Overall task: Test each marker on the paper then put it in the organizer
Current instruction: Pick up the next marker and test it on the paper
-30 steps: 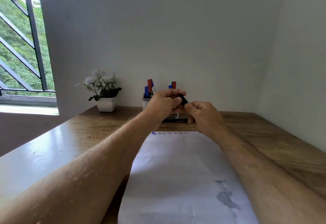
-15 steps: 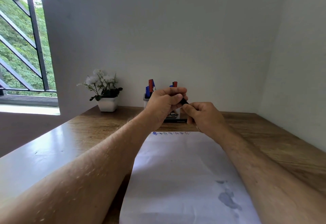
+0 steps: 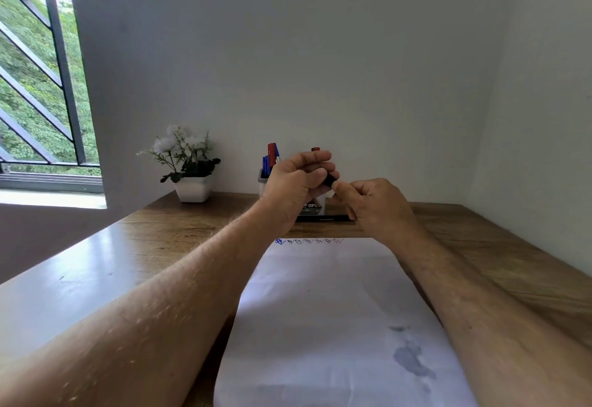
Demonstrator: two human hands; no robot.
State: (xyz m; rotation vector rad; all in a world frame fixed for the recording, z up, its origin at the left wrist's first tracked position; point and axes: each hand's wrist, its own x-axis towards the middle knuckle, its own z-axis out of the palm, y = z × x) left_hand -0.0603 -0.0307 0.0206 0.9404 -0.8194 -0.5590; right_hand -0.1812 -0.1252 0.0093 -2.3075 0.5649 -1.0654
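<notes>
My left hand [image 3: 296, 182] is curled round a black marker [image 3: 330, 179], of which only a short dark end shows past the fingers. My right hand [image 3: 371, 201] pinches that end with thumb and fingertips. Both hands hover above the far edge of the white paper [image 3: 333, 310], which carries a row of small blue, black and red scribbles [image 3: 309, 241] along its top. Behind the hands stands the organizer [image 3: 263, 182] with blue and red markers [image 3: 271, 153] upright in it. Another black marker [image 3: 323, 218] lies flat on the desk in front of the organizer.
A white pot of white flowers [image 3: 192, 179] stands at the back left of the wooden desk [image 3: 499, 259]. A barred window [image 3: 38, 86] is at the far left. Walls close the desk at the back and right. A grey smudge [image 3: 413, 358] marks the paper's near part.
Both hands have risen slightly and stayed together on the black marker. My right hand's fingers have shifted on its dark end.
</notes>
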